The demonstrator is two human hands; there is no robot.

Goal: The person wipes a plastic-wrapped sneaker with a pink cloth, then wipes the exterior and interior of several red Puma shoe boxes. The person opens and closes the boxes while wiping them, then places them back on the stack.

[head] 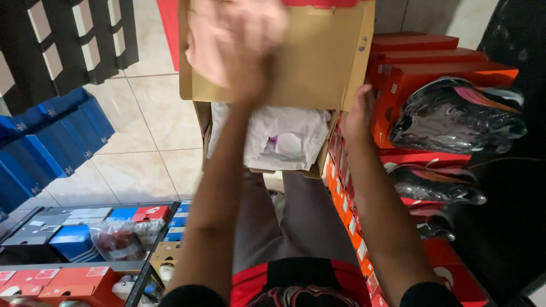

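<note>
Head view: an open cardboard shoebox [267,145] is kept on the lap, its lid [318,57] tipped up so the white tissue paper [278,136] is exposed; the left hand [250,40] (blurred) is pressed against the lid, grip unclear; the box's right edge is steadied by the right hand [358,113], beside stacked orange boxes [421,62].

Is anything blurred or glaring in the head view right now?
Head view: the left hand is motion-blurred against the open cardboard box; the right hand is sharper; the plastic-wrapped shoes show glare; the right side falls into shadow.
</note>
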